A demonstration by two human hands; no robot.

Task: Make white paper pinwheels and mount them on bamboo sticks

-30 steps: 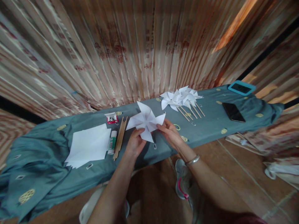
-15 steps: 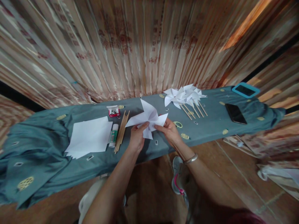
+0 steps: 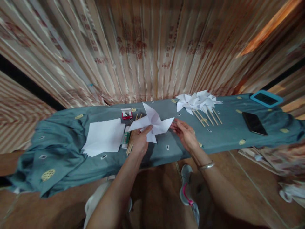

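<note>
My left hand [image 3: 141, 140] is closed on a white paper pinwheel [image 3: 154, 123], its thumb pressed near the middle and its other fingers behind the paper. The pinwheel has pointed, folded blades and no stick on it that I can see. At the tip of the right-hand blade is my right hand [image 3: 186, 134], off the pinwheel's middle, with fingers loosely bent and apart. Whether the fingertips touch that blade is hard to tell. Wooden sticks [image 3: 131, 140] lie just left of my left hand, partly behind it, beside a green and white glue stick [image 3: 125, 138].
A stack of white paper [image 3: 103, 136] lies on the left of the cloth-covered table [image 3: 157, 156]. Behind the sticks stands an open red box of small metal pieces [image 3: 126, 115]. Several finished pinwheels [image 3: 197, 101] lie back right, near a black phone [image 3: 254, 124] and a blue-framed device [image 3: 267, 98].
My right hand has moved right, from the pinwheel's middle to its right blade tip. My left hand still holds the pinwheel. The camera view has turned slightly left.
</note>
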